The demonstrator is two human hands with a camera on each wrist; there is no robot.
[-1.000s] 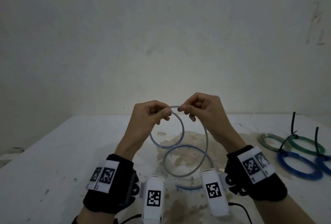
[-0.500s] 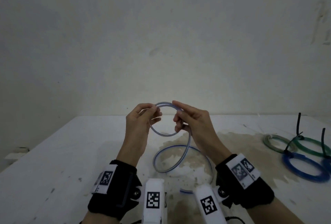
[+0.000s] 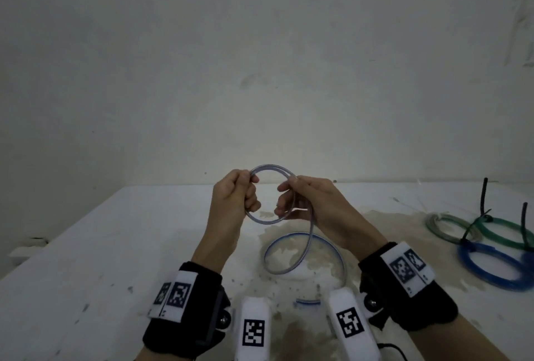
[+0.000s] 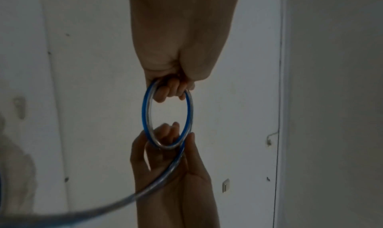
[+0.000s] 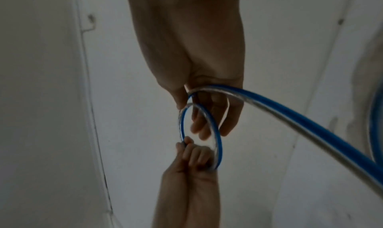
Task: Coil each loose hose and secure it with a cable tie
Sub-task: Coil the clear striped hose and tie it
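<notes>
While the coil is only part wound: everything below is read nearest first.
Wrist bands: two black bands with white marker tags, one on each forearm, nearest the head camera.
Loose tail: the unwound part of the hose (image 3: 303, 253) lies in one wide curl on the stained desk (image 3: 101, 259), then rises to the hands.
Left hand (image 3: 234, 201): its fingers (image 4: 165, 90) are curled tight round the left side of the small loop, held up clear of the desk.
Right hand (image 3: 318, 207): thumb and fingers (image 5: 199, 122) close lightly on the loop's right side, where the tail feeds in; the grasp looks looser than the left.
Handling: a thin, light, clear tube with a blue stripe, probably springy and smooth, so wound turns will likely spring open if released.
Hold: best pinched where the turns overlap, one hand trapping them while the other feeds the tail.
Count, hoses: one in hand, about two turns wound.
Count, done coils (image 3: 491, 262): at least three on the desk's right, blue, green and grey; the frame edge may hide more.
Count, ties (image 3: 484, 198): two black tails stand upright from those coils.
Wall: plain and pale behind the desk.
</notes>
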